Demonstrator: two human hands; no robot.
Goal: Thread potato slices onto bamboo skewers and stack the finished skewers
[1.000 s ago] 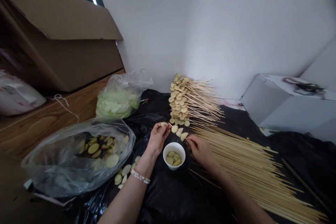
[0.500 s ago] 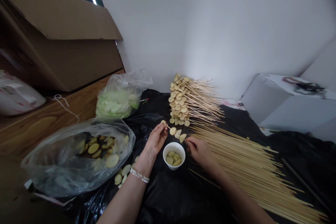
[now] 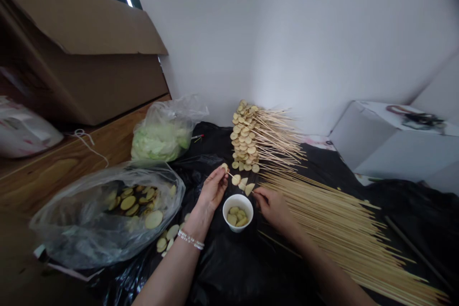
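My left hand [image 3: 214, 188] pinches a round potato slice [image 3: 224, 167] at the tip of a thin stick. Several more slices [image 3: 243, 183] are threaded along that stick. The fingers of my right hand [image 3: 267, 201] are closed on the stick's other end, beside the last slice. Just below the skewer stands a white cup [image 3: 238, 229] with potato slices inside. Behind it lies a pile of loaded skewers [image 3: 245, 136], their slices to the left and bare ends to the right. Bare sticks [image 3: 340, 224] spread out to the right of my right hand.
An open plastic bag [image 3: 86, 229] of potato slices lies at left, with loose slices [image 3: 172, 232] beside it. Behind are a bag of pale green vegetable [image 3: 158, 138] and a cardboard box [image 3: 118, 81]. A white box [image 3: 380, 138] stands at right.
The slice in my left hand has shifted very slightly to the right and up along the stick. My right hand is almost where it was.
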